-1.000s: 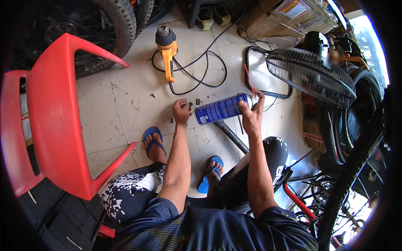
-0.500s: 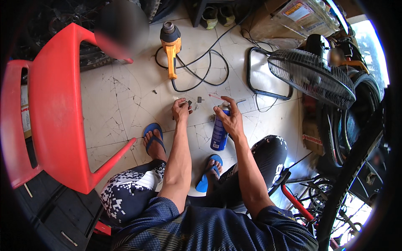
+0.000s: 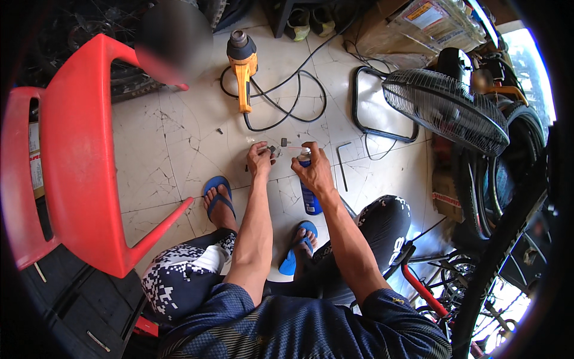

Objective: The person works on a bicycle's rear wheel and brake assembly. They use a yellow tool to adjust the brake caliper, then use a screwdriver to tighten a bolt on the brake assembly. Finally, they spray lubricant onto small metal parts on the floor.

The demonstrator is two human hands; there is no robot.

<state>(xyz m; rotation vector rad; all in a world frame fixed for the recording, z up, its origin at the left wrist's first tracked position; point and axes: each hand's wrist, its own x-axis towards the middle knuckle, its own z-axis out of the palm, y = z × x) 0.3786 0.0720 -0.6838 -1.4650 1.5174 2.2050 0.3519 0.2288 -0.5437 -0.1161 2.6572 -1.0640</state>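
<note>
My left hand pinches a small dark piece that looks like a bicycle brake pad. A similar dark pad lies on the floor just beyond it. Fingers wrapped round its upper part, my right hand grips a blue spray can, its index finger over the top. The can's thin red straw points left toward the piece in my left hand, a short gap away. Whether any spray comes out is too fine to tell. An L-shaped hex key lies right of the can.
A yellow-and-black heat gun stands ahead with its cable looped on the cracked tile floor. A red plastic chair is at the left. On the right are a fan, a cardboard box and bicycle parts. A small dark bit lies left.
My right hand has moved left and slightly down with the spray can, bringing the straw closer to the left hand's piece. The hex key now shows fully. My left hand stays nearly still.
</note>
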